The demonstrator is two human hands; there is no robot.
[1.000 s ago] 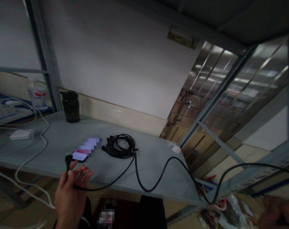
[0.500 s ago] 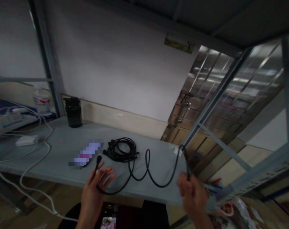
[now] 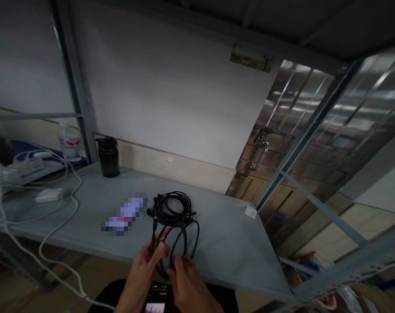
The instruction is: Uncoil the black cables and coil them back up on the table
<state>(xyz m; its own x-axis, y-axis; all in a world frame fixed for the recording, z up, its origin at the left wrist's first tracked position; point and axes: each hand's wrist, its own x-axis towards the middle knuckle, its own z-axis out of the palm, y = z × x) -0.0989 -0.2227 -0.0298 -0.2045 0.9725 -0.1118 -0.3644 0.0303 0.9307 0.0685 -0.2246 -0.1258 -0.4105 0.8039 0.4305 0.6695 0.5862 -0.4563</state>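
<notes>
A black cable (image 3: 185, 241) is gathered in loops between my two hands at the table's front edge. My left hand (image 3: 152, 256) is closed around one side of the loops, with a plug end standing up above the fingers. Close beside it, my right hand (image 3: 183, 274) grips the other side of the same loops. Just beyond them lies a coiled bundle of black cables (image 3: 173, 208), flat on the grey table (image 3: 230, 243). To the left of the bundle rests a phone (image 3: 125, 214) with its lit screen blurred out.
A dark lidded bottle (image 3: 108, 157) stands at the back left. White cords (image 3: 58, 232) and a white adapter (image 3: 49, 195) lie on the left side, near a clear plastic bottle (image 3: 70, 143). Metal frame posts (image 3: 297, 143) rise at the right. Another device (image 3: 156, 300) shows below my hands.
My right hand has come left from the table's right side to beside my left hand. The cable, stretched out in waves before, is now gathered into loops. The view has shifted slightly.
</notes>
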